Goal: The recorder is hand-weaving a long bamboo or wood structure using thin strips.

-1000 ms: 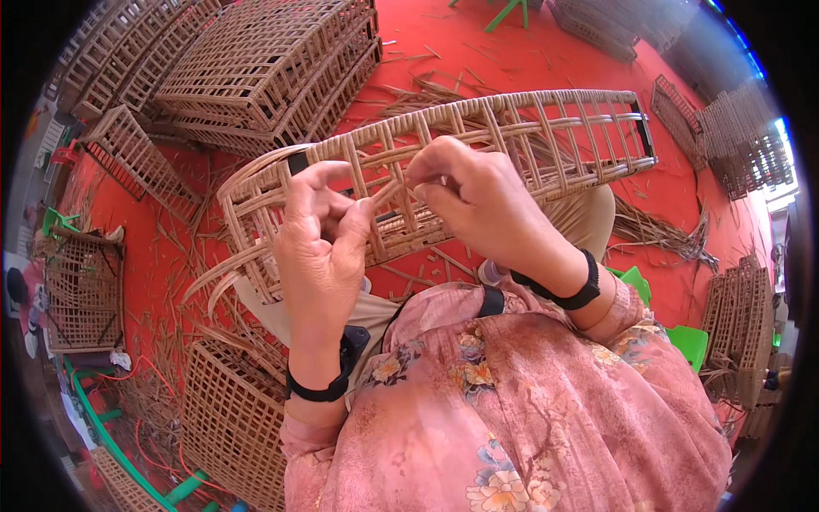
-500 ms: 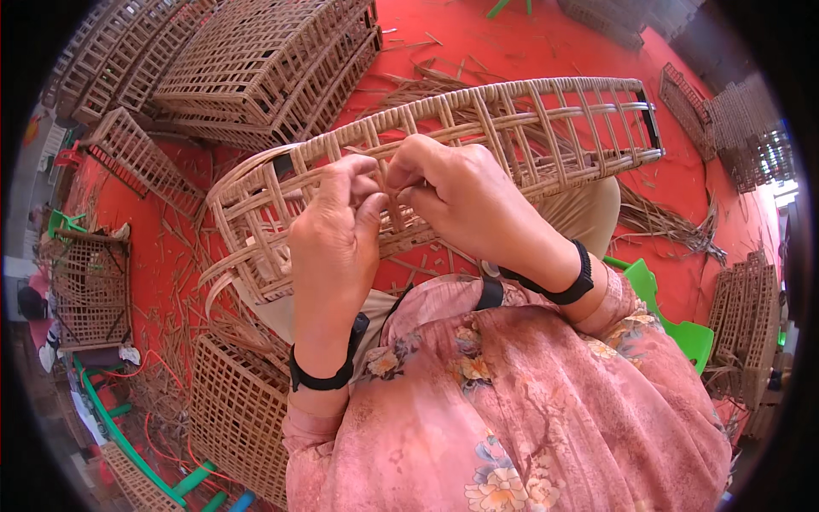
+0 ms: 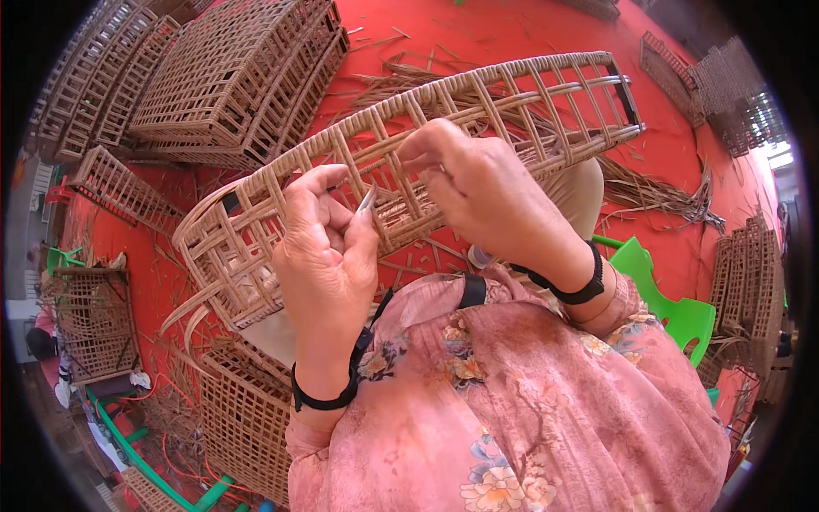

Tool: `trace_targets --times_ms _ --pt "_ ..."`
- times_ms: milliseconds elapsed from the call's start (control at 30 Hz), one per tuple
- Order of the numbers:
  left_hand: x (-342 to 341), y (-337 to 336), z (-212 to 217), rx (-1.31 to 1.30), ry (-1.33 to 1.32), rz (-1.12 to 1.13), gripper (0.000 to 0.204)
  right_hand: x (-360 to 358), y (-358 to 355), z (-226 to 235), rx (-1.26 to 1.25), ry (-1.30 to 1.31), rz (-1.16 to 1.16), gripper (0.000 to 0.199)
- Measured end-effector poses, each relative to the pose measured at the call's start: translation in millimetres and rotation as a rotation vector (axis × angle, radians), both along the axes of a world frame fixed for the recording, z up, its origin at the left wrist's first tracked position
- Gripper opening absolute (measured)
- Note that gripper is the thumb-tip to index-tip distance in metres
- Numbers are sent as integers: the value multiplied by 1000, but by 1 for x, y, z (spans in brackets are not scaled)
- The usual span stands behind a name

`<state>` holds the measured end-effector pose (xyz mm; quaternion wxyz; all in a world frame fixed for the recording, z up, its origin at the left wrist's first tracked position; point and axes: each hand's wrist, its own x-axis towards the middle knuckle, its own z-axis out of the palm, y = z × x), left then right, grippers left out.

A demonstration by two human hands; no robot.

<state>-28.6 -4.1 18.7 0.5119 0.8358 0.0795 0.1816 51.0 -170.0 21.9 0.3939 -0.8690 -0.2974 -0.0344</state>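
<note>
A long, narrow woven rattan basket frame lies slanted across my lap, its wrapped rim away from me and its open slats facing up. Over its middle, my left hand is closed, pinching a thin strip whose pale end sticks up by the thumb. Just to the right, my right hand curls over the slats with bent fingers; anything between its fingertips is hidden. Loose strip ends poke out from the basket's left end.
Finished-looking woven crates are stacked at the far left. Another woven crate stands near my left side. Loose rattan strips lie on the red floor covering. A green plastic chair stands to my right.
My hands have drawn apart from each other. The basket has tilted, its left end lower in view. A strip's pale end now shows at my left thumb.
</note>
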Motion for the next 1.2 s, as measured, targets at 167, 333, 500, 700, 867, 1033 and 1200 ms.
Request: trace_targets --times_ms 167,333,500,700,867,1033,1200 --pt "6 1 2 -44 93 -70 37 8 8 -4 -77 34 124 22" --pt "12 -1 0 12 71 -127 37 11 1 -9 62 0 156 13" --pt "21 -14 -1 257 -88 -69 29 4 -28 6 199 -18 33 8" --pt "38 -45 -6 -148 -20 -303 28 5 -61 16 401 125 -91 17" --pt "32 -54 1 -106 10 -89 31 15 -63 -1 119 -17 -141 22" --pt "34 -58 3 -63 84 -74 31 19 -58 -7 -38 10 -96 28" --pt "42 -57 3 -105 125 -135 30 30 -55 -13 -1 -60 2 19"
